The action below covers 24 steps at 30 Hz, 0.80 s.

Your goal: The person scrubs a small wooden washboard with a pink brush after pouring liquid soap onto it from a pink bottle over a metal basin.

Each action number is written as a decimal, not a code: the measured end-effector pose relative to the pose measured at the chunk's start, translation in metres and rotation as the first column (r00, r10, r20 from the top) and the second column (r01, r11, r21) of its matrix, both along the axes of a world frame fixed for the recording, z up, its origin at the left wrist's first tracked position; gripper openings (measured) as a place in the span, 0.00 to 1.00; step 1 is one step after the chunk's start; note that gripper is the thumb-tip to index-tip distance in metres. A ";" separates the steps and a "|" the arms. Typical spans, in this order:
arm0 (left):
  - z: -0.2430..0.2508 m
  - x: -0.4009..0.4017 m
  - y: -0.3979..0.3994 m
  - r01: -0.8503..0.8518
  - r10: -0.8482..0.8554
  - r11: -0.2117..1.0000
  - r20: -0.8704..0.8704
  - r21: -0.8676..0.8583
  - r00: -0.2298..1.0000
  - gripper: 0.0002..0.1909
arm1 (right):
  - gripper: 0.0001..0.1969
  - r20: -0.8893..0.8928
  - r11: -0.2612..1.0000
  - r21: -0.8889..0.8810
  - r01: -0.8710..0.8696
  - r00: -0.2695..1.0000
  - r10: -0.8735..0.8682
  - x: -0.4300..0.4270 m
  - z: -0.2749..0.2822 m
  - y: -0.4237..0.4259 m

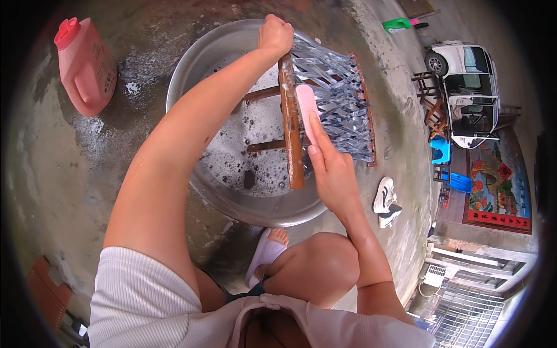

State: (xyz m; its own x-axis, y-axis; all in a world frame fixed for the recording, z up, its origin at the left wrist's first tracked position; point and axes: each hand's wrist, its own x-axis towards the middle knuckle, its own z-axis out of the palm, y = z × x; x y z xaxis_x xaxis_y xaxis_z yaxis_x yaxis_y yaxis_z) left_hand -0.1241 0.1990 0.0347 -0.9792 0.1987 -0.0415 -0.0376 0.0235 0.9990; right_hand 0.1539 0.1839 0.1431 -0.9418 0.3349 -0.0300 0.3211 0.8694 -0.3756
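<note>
A wooden folding stool (291, 130) with a seat of woven grey-blue plastic strips (337, 108) rests tilted across a wide metal basin (261, 215). Its legs reach into soapy water (243, 174), while the seat juts past the basin's right side. At the far end of the near wooden bar, my left hand (275, 35) is closed around the frame. My right hand (334, 174) grips a pink scrubbing brush (308, 102) by its handle. The brush lies along the inner edge of that bar, beside the strips; its bristles are mostly hidden.
A pink detergent jug (89, 69) stands on the wet concrete floor (143, 65) to the left. White shoes (385, 198) lie at the right. Farther off are a green bottle (397, 25), a small white vehicle (472, 93), a blue plastic stool (440, 151) and a brown chair (48, 293).
</note>
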 end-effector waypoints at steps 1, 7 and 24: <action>-0.003 0.000 0.000 0.006 -0.006 1.000 0.005 -0.004 1.000 0.11 | 0.24 0.058 0.999 0.005 0.034 0.998 -0.034 0.000 0.006 -0.005; 0.011 0.005 0.015 0.078 -0.079 0.997 -0.037 -0.013 0.996 0.11 | 0.22 0.141 0.891 0.348 0.292 0.923 -0.357 0.052 0.016 0.091; -0.001 -0.003 0.000 -0.026 0.009 0.985 -0.099 -0.169 0.995 0.12 | 0.25 0.069 0.993 -0.108 -0.044 0.996 0.052 0.076 0.000 0.027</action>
